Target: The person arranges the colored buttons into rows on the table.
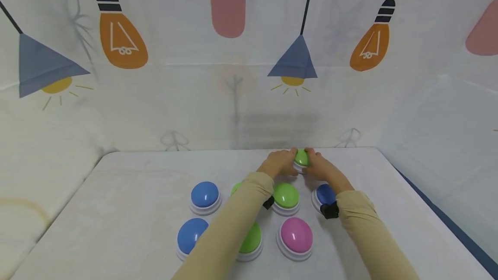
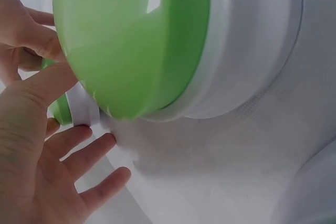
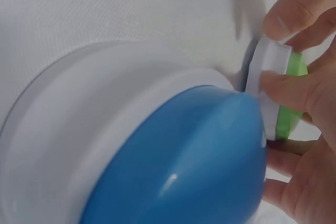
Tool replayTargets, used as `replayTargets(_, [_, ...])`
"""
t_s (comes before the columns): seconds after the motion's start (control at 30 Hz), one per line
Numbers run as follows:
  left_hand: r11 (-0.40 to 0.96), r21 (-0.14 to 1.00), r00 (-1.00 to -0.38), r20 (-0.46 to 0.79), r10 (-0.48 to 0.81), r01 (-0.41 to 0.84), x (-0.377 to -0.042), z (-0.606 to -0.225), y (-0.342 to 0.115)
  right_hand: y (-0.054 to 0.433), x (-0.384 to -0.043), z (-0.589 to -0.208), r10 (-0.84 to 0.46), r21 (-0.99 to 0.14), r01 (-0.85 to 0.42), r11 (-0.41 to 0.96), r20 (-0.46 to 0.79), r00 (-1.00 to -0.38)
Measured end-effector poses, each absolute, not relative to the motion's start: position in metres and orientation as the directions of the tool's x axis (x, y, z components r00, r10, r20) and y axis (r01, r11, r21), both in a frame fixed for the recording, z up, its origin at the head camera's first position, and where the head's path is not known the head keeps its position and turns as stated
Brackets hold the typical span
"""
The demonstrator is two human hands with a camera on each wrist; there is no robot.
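Note:
Near the far edge of the table, a green dome push button on a white base sits between both hands. My left hand grips its left side, and my right hand grips its right side. The right wrist view shows the right thumb against the white base of that button. A second green button stands just in front of the left hand and fills much of the left wrist view. Below the right wrist is a blue button, large in the right wrist view.
A pink button stands nearer on the white table. Two blue buttons are at the left. Two more green buttons are partly hidden by the left sleeve. Behind the table hangs a white curtain printed with lamps.

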State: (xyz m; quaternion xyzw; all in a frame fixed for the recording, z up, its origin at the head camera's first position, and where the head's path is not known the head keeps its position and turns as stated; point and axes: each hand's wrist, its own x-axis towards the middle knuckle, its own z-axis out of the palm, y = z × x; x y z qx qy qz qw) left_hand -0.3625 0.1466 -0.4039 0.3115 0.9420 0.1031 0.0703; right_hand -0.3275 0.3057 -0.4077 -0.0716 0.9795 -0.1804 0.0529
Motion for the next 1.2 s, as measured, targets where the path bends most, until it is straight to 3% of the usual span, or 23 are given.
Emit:
replayTargets(0.23, [0.75,0.299,-0.783,-0.019,0.622,0.589,-0.363,-0.4,0.148,0.308,-0.321,-0.399,-0.178,-0.41,-0.16,0.898,-0.005,-0.984])
replayTargets(0.53, [0.74,0.268,-0.773,0.031,0.633,0.617,-0.358,-0.394,0.149,0.313,-0.311,-0.395,-0.188,-0.463,-0.201,0.863,0.076,-0.979])
replayTargets(0.9, [0.731,0.317,-0.789,0.115,0.603,0.605,-0.347,-0.391,0.132,0.314,-0.299,-0.391,-0.243,-0.5,-0.273,0.822,0.126,-0.962])
replayTargets(1.2, [0.681,0.323,-0.75,0.186,0.635,0.657,-0.334,-0.384,0.12,0.315,-0.282,-0.388,-0.257,-0.538,-0.314,0.782,0.181,-0.949])
